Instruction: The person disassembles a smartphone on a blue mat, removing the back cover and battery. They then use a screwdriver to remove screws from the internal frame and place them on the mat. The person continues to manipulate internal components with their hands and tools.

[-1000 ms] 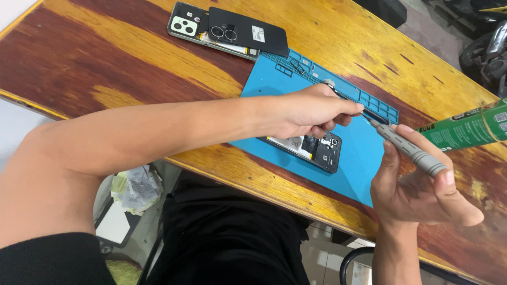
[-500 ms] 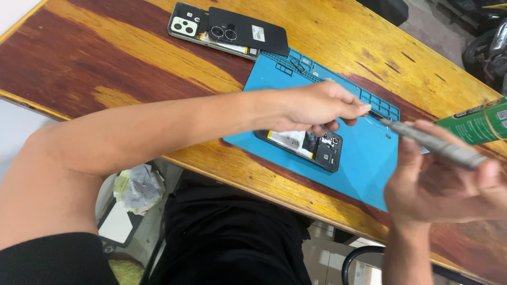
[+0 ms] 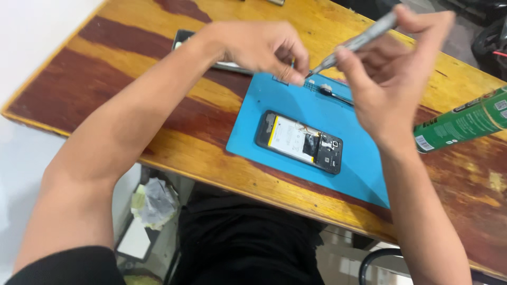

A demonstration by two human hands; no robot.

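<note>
Bit work above the opened phone

My right hand (image 3: 401, 79) grips the grey screwdriver (image 3: 356, 39); my left hand (image 3: 264, 47) pinches at its tip, above the blue mat (image 3: 364, 169) bearing the opened phone (image 3: 299, 141). Anything tiny slipping free could bounce off that mat.

This looks like a small phone repair workshop — on the worn wooden surface (image 3: 105, 89) lies a blue repair mat (image 3: 317, 142), and on it an opened phone (image 3: 299, 141) with its battery and inner parts showing. A thin screwdriver (image 3: 353, 42) and a green can (image 3: 465, 120) are here too.
</note>
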